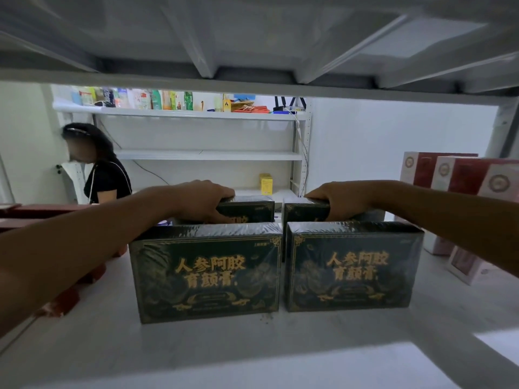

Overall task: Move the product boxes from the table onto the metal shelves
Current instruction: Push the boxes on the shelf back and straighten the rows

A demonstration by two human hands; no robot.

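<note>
Shelving fills the view: a white painted metal shelf (252, 346) carries everything, under the ribbed underside of the tier above. Two dark green cardboard boxes with gold lettering stand upright at its front, side by side with a narrow gap between them. These are the left front box (207, 273) and the right front box (355, 265), both in glossy shrink-wrap. Behind each stands a matching one, the left rear box (252, 210) and the right rear box (306, 211), of which only the upper parts show.

The left hand (202, 202) reaches over the front row and grips the left rear box, fingers curled over its top edge, thumb on its face. The right hand (345, 202) holds the right rear box the same way. Four product boxes are thus already on the shelf.

They look stiff and flat-sided, and probably moderately heavy. The film is likely slippery, so wrapping the top edge or clamping both broad faces seems safer than a fingertip pinch. Red and pink cartons (460, 175) stand at the right.
</note>
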